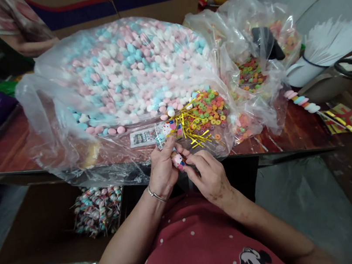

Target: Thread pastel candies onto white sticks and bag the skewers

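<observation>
My left hand [164, 167], with a bracelet at the wrist, is closed round a small printed candy packet [178, 160]. The fingertips of my right hand [207, 173] pinch together at the packet's lower right end; whatever lies between them is too small to make out. Just beyond my hands are gold twist ties [191, 123], ring candies [209, 111] and a flat printed wrapper [142, 138]. Pink, white and blue candies [139, 62] fill a large clear plastic bag behind them.
At lower left, a cardboard box [34, 224] holds wrapped candies [100, 209]. White sticks [337, 37] stand in a container at right, near a candy skewer [302, 102]. A person's arm [34, 47] is at upper left.
</observation>
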A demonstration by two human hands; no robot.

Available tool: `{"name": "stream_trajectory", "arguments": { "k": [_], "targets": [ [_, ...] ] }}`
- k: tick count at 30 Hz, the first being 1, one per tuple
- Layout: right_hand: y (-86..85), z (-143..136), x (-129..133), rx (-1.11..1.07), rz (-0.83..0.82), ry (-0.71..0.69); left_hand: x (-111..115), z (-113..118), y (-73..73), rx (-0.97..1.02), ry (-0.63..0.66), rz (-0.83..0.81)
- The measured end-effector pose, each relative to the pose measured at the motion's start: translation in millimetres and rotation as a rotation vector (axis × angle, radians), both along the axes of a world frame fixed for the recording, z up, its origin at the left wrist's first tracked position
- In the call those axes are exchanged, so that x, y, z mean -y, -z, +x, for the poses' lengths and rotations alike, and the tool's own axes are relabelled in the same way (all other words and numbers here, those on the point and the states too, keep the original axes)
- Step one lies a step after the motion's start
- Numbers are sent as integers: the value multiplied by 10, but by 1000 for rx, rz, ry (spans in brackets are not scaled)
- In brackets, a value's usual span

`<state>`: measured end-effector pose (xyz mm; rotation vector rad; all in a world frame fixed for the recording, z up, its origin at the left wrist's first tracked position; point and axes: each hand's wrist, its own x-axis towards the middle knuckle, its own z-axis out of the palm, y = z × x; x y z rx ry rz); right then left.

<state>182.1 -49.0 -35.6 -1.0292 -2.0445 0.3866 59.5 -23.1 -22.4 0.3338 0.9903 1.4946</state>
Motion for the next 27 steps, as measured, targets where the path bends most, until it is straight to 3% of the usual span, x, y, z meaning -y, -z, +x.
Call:
{"name": "stream_trajectory", "arguments": {
  "k": [4, 8, 12, 15, 17, 23, 27],
  "targets": [
    [16, -28, -20, 148, 108, 28, 8, 22, -12, -12, -18, -7],
    [26, 22, -9, 126, 183, -23, 23, 28, -16, 31, -7, -4],
    [55, 111, 73, -19, -12, -6, -4, 6, -30, 16, -48, -6],
    [104, 153, 174, 46, -204, 5, -56, -41, -47, -10, -118, -3],
    [145, 156, 231, 120, -241, -27, -75, -51, -57, -11, -139, 18],
    [204, 107, 243, -32, -361, -16, 25, 133, -27, 54, 17, 141],
    [201, 82, 209, -173, -466, -15, 92, 238, 17, 63, 34, 193]
  ]
}}
